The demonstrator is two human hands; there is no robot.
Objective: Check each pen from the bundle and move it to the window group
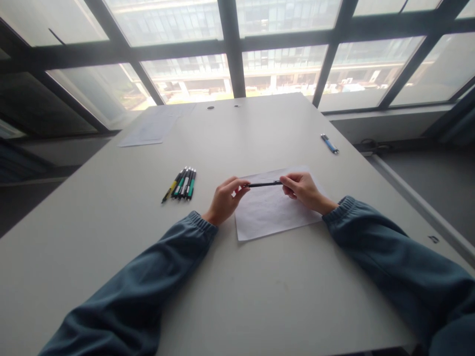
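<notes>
A slim black pen (264, 185) stretches level between my two hands, above a white sheet of paper (270, 212). My left hand (226, 197) pinches one end between thumb and fingertips. At the other end, near the clip, my right hand (302, 190) grips the pen with thumb and curled fingers. Both of its ends are partly covered by my fingers. Left of my left hand lies a row of several pens (181, 184), with black, green, white and yellow barrels.
The white table (111, 237) extends to the windows. Thin papers (148, 127) lie at the far left. Blue pens (329, 143) rest near the right edge. Two round holes are at the table's far end, and a small dark mark (433, 239) is at the right.
</notes>
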